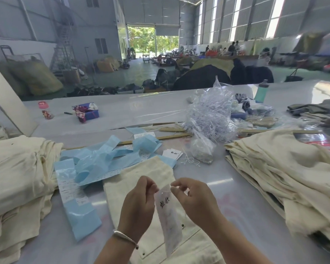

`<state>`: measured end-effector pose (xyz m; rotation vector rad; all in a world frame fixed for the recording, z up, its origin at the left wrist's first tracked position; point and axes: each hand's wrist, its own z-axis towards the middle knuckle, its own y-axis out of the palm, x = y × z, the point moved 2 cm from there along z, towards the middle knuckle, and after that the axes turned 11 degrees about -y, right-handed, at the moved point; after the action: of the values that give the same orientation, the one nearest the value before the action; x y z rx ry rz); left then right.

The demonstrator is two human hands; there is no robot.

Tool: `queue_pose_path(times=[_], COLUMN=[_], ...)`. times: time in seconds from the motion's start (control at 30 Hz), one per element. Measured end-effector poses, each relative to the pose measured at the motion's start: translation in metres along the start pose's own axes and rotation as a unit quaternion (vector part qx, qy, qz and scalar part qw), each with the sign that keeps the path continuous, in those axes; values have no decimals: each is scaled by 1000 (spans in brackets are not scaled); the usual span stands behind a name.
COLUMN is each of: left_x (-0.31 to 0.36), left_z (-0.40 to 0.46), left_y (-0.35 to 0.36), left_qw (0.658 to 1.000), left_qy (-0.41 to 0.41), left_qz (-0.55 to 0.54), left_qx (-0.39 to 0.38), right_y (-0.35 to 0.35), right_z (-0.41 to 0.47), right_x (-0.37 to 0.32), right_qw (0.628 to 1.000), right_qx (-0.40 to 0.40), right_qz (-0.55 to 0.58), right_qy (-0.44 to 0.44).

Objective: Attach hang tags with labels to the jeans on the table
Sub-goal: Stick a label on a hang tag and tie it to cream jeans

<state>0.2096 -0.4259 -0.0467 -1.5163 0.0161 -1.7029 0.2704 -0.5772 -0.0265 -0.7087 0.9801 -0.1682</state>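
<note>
Directly beneath the raised hands, a cream pair of jeans lies flat on the desk, its long axis running from the near edge away and slightly to the left, waistband end and rivets toward the person. Left hand and right hand both pinch the top edge of one white hang tag, which hangs tilted, long axis near vertical, handwritten side up; whether a string passes through its hole cannot be told. Tag and hands sit over the jeans' near half, so the fastening point is judged to lie just below and toward the person, about equally near either hand. Spare tags and loose white strings lie beyond the jeans, nearer the right hand. Blue label strips spread to the left; folded cream stacks flank both sides.
</note>
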Motion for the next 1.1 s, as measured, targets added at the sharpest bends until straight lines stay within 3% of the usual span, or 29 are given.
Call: queue_pose_path(times=[0.13, 0.2, 0.33, 0.43, 0.5, 0.6, 0.67, 0.77, 0.87, 0.93, 1.0, 1.1], left_x=[1, 6, 14, 8, 0, -12, -24, -52, -82, -93, -95, -88], left_z=[0, -1, -4, -5, -7, -11, -12, -19, -36, -47, -57, -75], left_y=[-3, -2, 4, 8, 13, 23, 30, 42, 56, 63, 70, 85], left_qw=[998, 998, 996, 996, 995, 992, 990, 979, 951, 940, 936, 923], left_qy=[11, 28, 59, 53, 42, 16, -18, -84, -122, -137, -131, -92], left_qz=[48, 43, 31, 37, 42, 45, 49, 90, 166, 175, 168, 165], left_qx=[-29, -38, -51, -61, -77, -113, -130, -164, -229, -259, -281, -334], right_y=[-8, -7, 3, 8, 9, 14, 17, 16, 9, 11, 20, 40], right_z=[-11, -12, -9, -10, -9, -6, -5, -6, -7, -11, -19, -38], right_x=[-3, -6, -10, 0, 9, 20, 27, 31, 34, 36, 47, 79], right_qw=[997, 995, 972, 956, 970, 998, 986, 960, 935, 929, 931, 962], right_qx=[69, 59, -18, -22, -24, -56, -67, -20, 40, 38, -4, -119], right_qz=[1, 51, 233, 281, 231, -4, -149, -263, -304, -306, -292, -198], right_qy=[-41, -55, 23, 85, 78, 4, -21, -90, -179, -206, -220, -145])
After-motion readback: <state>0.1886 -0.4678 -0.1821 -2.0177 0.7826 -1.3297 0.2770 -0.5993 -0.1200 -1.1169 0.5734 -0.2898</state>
